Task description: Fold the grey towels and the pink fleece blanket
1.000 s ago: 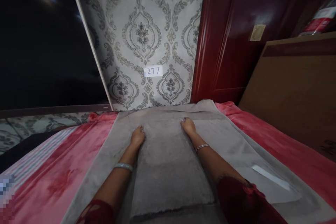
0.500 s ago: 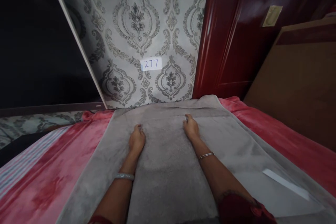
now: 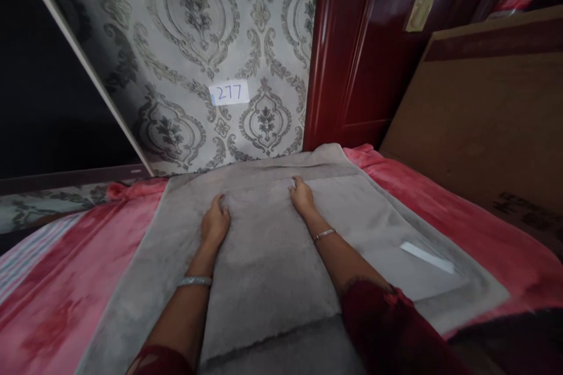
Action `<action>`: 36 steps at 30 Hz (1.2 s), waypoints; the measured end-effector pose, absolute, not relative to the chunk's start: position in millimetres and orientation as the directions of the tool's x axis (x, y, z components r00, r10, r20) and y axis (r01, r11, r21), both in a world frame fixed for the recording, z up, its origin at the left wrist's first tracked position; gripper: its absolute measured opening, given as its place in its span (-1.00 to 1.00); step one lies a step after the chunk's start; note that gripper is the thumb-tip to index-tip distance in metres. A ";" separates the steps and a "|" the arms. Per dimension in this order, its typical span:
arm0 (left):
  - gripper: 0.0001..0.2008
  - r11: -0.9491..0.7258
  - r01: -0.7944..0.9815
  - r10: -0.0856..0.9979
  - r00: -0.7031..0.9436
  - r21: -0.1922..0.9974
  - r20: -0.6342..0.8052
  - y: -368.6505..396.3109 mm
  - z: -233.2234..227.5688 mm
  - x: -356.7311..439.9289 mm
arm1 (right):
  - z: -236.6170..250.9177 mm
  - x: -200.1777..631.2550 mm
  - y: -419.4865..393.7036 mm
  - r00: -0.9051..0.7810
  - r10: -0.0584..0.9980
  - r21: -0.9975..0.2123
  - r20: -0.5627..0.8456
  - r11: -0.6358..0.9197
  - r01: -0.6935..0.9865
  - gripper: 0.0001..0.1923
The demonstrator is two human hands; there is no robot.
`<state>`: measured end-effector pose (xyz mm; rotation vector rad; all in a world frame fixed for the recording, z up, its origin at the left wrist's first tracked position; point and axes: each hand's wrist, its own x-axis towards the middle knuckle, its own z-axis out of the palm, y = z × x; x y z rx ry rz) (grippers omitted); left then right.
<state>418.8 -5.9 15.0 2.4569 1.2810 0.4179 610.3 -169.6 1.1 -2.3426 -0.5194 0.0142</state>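
My left hand (image 3: 215,221) is over the grey plush blanket (image 3: 264,281), fingers curled in and thumb close to the index finger. My right hand (image 3: 302,194) has a similar pinching shape, a little farther forward. A faint straight edge runs across the grey surface near both sets of fingertips; what they pinch, if anything, I cannot make out. Right of my right forearm lies a smooth, see-through-looking sheet (image 3: 387,272) with a white strip (image 3: 427,257) on it.
Red-pink blankets (image 3: 440,205) show on both sides of the grey one. A dark screen (image 3: 57,99) stands at left. Behind are patterned wallpaper with a paper (image 3: 229,92) marked 277, a dark red door panel (image 3: 352,58) and a large cardboard box (image 3: 484,117).
The view has shifted, so the surroundings sit farther left and more of the box shows. Both hands keep nearly the same pose and place over the grey blanket.
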 end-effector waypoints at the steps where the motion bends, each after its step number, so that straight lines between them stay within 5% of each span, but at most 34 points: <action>1: -0.49 -0.546 0.722 0.824 0.554 0.425 0.116 -6.3 14.6 418.6 | 3.3 610.9 -171.5 0.919 0.373 -0.669 0.125 -0.652 0.356 -0.51; 9: -0.51 -0.554 0.697 0.819 0.554 0.455 0.147 -3.5 9.5 423.4 | 12.1 595.2 -223.3 0.889 0.454 -0.713 0.061 -0.604 0.357 -0.46; 16: -0.48 -0.550 0.696 0.825 0.539 0.462 0.170 -7.9 12.0 425.7 | -5.8 537.9 -282.6 0.768 0.633 -0.690 0.096 -0.514 0.510 -0.26; 25: -0.46 -0.560 0.690 0.820 0.541 0.459 0.186 -13.2 14.8 423.9 | -18.5 508.2 -299.5 0.824 0.544 -0.690 0.159 -0.536 0.487 -0.35; 36: -0.52 -0.548 0.678 0.826 0.530 0.491 0.191 -6.8 13.5 419.5 | -17.6 499.0 -295.4 0.810 0.571 -0.629 0.137 -0.582 0.516 -0.33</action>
